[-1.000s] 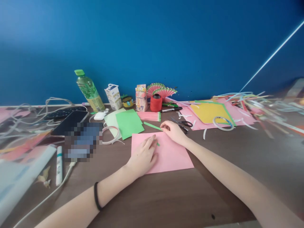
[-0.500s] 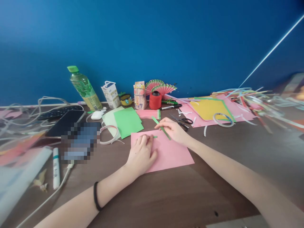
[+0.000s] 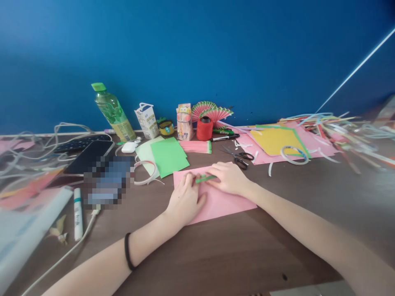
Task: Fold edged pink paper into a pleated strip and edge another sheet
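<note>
A sheet of pink paper (image 3: 226,201) lies on the dark wooden table under both hands. My left hand (image 3: 184,199) rests on its left part, fingers stretched out and thumb apart, pressing the sheet down. In the fingers of my right hand (image 3: 231,177) is a narrow green paper strip (image 3: 206,178), held low over the upper part of the sheet. The strip's left end comes close to my left fingertips; I cannot tell whether they touch it. My right fingers partly hide its other end.
Green paper squares (image 3: 169,157), folded pink strips (image 3: 195,146) and black scissors (image 3: 239,158) lie beyond the sheet. A red thread spool (image 3: 204,129) and a green bottle (image 3: 112,113) stand by the blue wall. To the left are a phone (image 3: 109,181) and a marker (image 3: 78,213); yellow paper (image 3: 275,141) lies right.
My right hand has come down and left, bringing the green strip from a raised slant to nearly level beside my left fingertips. My left hand stays on the sheet. The view has shifted slightly.
</note>
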{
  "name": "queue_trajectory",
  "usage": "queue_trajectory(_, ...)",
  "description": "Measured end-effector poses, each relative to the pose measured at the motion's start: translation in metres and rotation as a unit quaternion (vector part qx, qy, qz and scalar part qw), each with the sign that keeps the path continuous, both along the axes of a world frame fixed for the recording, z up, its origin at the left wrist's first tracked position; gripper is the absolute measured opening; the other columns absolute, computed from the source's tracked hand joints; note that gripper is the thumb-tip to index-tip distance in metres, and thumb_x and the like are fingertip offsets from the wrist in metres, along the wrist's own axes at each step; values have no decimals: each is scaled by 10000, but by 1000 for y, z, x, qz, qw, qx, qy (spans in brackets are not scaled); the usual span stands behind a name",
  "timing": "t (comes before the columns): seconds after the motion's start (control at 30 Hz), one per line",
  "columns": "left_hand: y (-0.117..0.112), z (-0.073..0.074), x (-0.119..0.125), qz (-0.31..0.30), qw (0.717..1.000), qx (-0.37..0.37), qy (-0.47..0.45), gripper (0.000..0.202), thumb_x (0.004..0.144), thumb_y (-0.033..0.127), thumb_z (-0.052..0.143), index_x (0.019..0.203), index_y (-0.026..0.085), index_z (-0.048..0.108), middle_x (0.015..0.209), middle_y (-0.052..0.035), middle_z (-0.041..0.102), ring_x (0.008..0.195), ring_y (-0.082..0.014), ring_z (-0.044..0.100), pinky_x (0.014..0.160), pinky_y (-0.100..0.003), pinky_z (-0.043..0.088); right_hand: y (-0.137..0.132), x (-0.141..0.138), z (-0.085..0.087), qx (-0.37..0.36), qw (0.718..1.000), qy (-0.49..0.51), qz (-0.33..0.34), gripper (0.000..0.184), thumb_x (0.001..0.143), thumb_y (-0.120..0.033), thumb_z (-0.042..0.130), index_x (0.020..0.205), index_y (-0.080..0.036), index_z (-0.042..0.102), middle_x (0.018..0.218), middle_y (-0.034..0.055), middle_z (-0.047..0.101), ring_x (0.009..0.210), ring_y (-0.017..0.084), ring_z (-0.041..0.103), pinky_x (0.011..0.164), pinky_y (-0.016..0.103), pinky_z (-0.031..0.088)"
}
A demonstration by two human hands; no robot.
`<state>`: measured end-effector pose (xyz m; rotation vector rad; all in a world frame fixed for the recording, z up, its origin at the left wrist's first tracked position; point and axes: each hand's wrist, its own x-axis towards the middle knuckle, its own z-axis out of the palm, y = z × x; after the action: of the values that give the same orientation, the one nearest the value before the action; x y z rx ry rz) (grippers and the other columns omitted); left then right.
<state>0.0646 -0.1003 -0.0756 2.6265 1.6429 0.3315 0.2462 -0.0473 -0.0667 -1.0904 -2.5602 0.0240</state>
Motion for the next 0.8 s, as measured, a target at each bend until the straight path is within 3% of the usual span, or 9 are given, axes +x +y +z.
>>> queue_trajectory(0.1, 1, -1, -1, -8, 1000, 5, 1, 415, 829, 266, 401, 1188, 83, 498, 1110, -132, 468, 1147, -244, 412, 982, -362, 375, 1, -1, -5, -70, 995, 59, 26, 316, 822, -447, 509, 1022, -220, 597, 844, 36, 613, 791, 169, 522, 675, 276, 371)
queue_trajectory(0.27, 1, 0, -2, -8, 999, 31, 26, 400, 818, 264, 423, 1148, 71, 540, 1103, -140, 497, 1140, -248, 429, 943, -353, 410, 5, -3, -10, -54, 995, 81, -38, 239, 837, -390, 503, 928, -179, 571, 859, 50, 577, 811, 185, 487, 694, 296, 371)
queue_trajectory(0.43, -7, 11, -4, 30, 991, 69, 111, 353, 818, 257, 416, 999, 43, 630, 974, -176, 573, 951, -287, 533, 717, -389, 479, 8, -2, -15, -51, 993, 78, -73, 129, 809, -235, 518, 921, -179, 546, 878, 59, 555, 821, 202, 462, 713, 321, 362)
queue_trajectory(0.57, -12, 18, -6, 63, 983, 63, 162, 372, 820, 217, 388, 1015, 10, 629, 886, -193, 603, 842, -291, 557, 650, -395, 460, 9, -1, -14, -57, 993, 77, -74, 119, 798, -198, 504, 907, -173, 543, 876, 60, 555, 818, 206, 457, 713, 327, 359)
queue_trajectory(0.8, -13, 19, -5, 79, 978, 47, 187, 459, 832, 280, 407, 1176, 2, 530, 1024, -230, 592, 846, -292, 563, 698, -411, 432, 7, -2, -13, -22, 995, 72, -68, 164, 822, -219, 462, 933, -181, 577, 883, 66, 552, 820, 207, 452, 718, 340, 353)
